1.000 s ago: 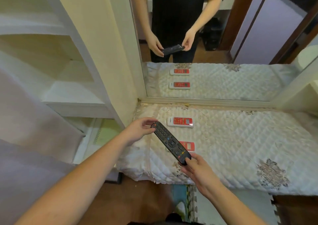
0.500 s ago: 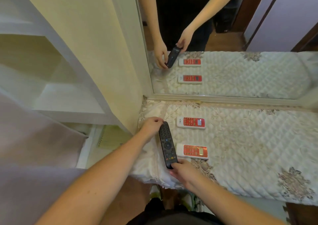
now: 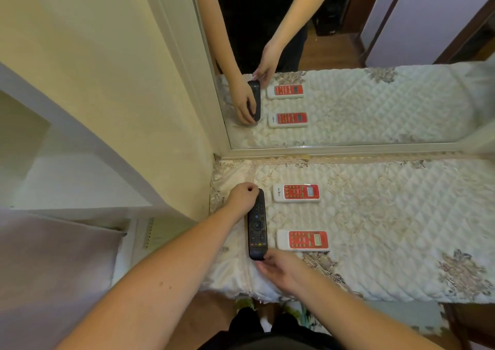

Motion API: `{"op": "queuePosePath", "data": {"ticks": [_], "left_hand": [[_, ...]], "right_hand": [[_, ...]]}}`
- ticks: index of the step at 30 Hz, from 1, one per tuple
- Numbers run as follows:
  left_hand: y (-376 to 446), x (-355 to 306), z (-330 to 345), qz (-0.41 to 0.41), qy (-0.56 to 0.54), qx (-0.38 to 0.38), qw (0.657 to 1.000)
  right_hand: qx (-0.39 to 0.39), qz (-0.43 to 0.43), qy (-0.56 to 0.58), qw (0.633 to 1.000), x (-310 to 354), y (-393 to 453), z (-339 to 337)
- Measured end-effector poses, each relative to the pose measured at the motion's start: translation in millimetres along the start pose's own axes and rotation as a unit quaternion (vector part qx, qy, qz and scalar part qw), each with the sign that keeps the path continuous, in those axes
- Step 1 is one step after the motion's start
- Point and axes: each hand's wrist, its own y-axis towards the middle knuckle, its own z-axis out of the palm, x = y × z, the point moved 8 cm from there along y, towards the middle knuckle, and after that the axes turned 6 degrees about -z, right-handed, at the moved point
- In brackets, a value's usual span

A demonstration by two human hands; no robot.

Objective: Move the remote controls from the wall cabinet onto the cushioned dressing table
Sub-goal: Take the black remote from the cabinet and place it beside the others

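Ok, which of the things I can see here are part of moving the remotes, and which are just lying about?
Part of the job:
- black remote, held at its ends by the left hand and right hand
- far red-and-white remote
- near red-and-white remote
- quilted dressing table
- wall cabinet

Just there:
- mirror

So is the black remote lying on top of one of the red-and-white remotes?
No. The black remote lies on the quilted table cover, left of both red-and-white remotes, touching neither.
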Motion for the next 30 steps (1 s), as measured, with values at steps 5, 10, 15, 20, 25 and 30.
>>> {"op": "queuePosePath", "data": {"ticks": [5,10,15,20,25,30], "left_hand": [[10.2,-1.4,1.8,0.019,0.018,-0.003,1.0],[14.0,-7.2,-1.7,0.036,0.04,-0.013,0.998],[21.3,-0.2,4.9,0.048,0.06,0.014,0.997],[14.2,-0.7,6.6,0.046,0.098,0.042,0.993],[8.7,1.2,0.0,0.056,0.119,0.021,0.991],[2.8,15.4,-1.8,0.036,0.132,0.025,0.99]], "right_hand": [[-0.004,-0.029,-0.013,0.999,-1.4,7.5,0.5],[0.014,-0.045,-0.016,0.999,3.8,1.9,5.0],[0.027,-0.038,0.016,0.999,3.7,0.2,7.4],[0.028,-0.039,0.018,0.999,10.4,-2.3,6.9],[0.036,-0.02,0.019,0.999,19.6,-6.5,10.4],[0.021,-0.04,-0.027,0.999,21.2,-13.8,6.9]]}}
